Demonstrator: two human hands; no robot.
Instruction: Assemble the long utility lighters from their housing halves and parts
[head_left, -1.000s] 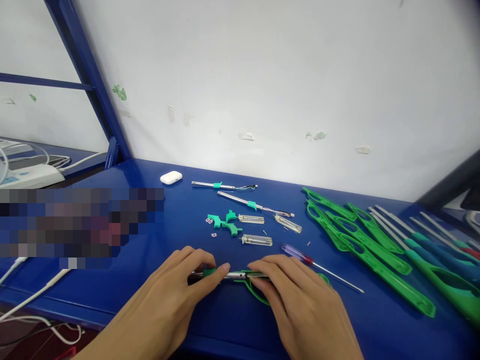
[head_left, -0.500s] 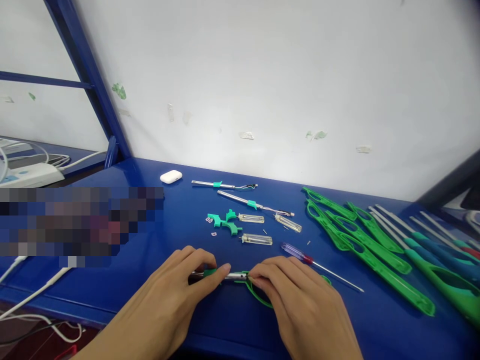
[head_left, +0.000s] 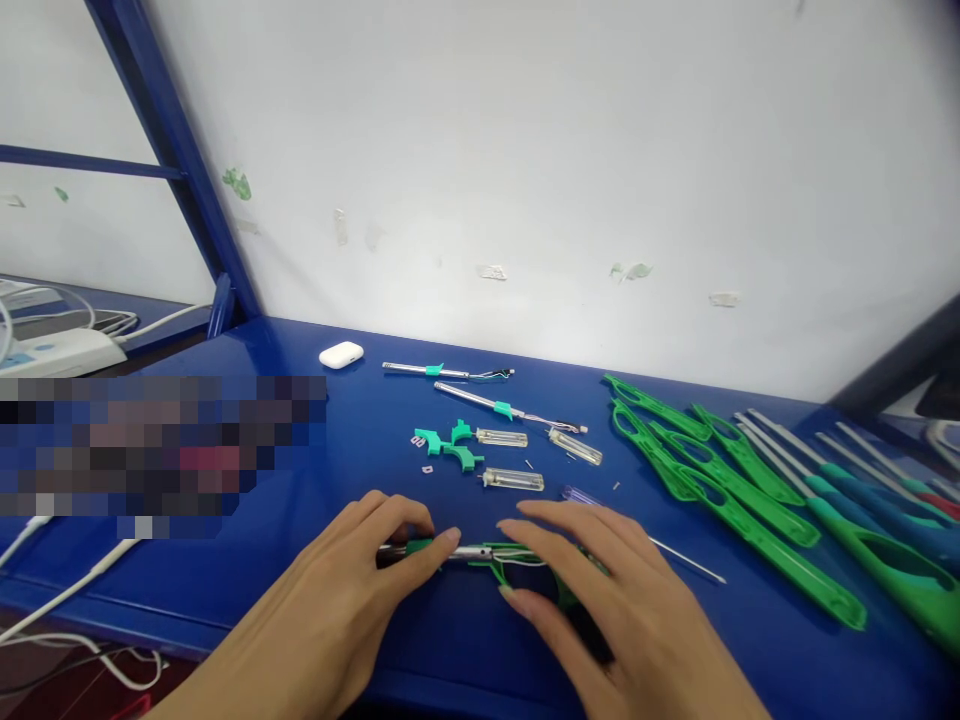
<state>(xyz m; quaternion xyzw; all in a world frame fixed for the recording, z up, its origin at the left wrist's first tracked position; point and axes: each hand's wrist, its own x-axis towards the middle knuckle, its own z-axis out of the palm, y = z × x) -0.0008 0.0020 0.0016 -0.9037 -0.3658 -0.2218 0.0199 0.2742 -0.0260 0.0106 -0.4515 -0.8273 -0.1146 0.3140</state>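
My left hand [head_left: 367, 570] pinches a slim metal tube [head_left: 471, 553] with a green clip [head_left: 420, 546] around it. The tube's right end lies at a green plastic handle shell [head_left: 498, 573], and thin white wires [head_left: 519, 556] run from it to the right. Over the shell and wires, my right hand [head_left: 622, 600] is spread with thumb and fingers apart, hiding much of the shell. A screwdriver [head_left: 688, 560] lies beyond my right hand, its handle partly covered by my fingers.
Farther back are two wired metal tubes [head_left: 472, 398], green plastic pieces [head_left: 450, 446], several clear capsules [head_left: 514, 480] and a white earbud case [head_left: 341, 355]. Green handle shells [head_left: 780, 550] and green-handled tools [head_left: 855, 530] lie on the right. White cables [head_left: 67, 600] hang at left.
My right hand has opened from a pinch at the tube's end and shifted right, uncovering the white wires. My left hand keeps its hold in nearly the same place.
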